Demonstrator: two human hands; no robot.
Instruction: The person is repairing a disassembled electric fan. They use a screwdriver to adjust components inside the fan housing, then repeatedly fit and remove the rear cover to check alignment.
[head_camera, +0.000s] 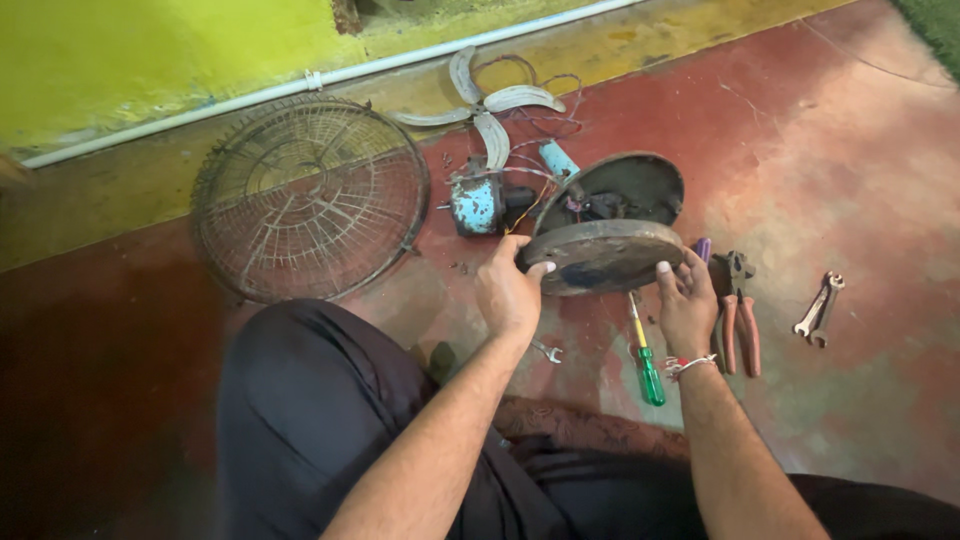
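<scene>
My left hand (507, 290) grips the left rim of a round, rusty metal cover plate (600, 255), thumb on its edge. At the plate's right rim my right hand (684, 304) holds on with its fingertips. The plate is lifted slightly off the red floor. Right behind it lies the dark round fan base (625, 185), hollow side up, with wires inside. A blue fan motor (478, 205) with loose wires sits to the left of the base.
A rusty wire fan guard (310, 200) lies at the left. Grey fan blades (485, 105) rest near the yellow wall. A green screwdriver (648, 362), orange-handled pliers (740, 320), spanners (820, 310) and a small wrench (547, 351) lie on the floor. My dark-clothed leg (330, 420) fills the foreground.
</scene>
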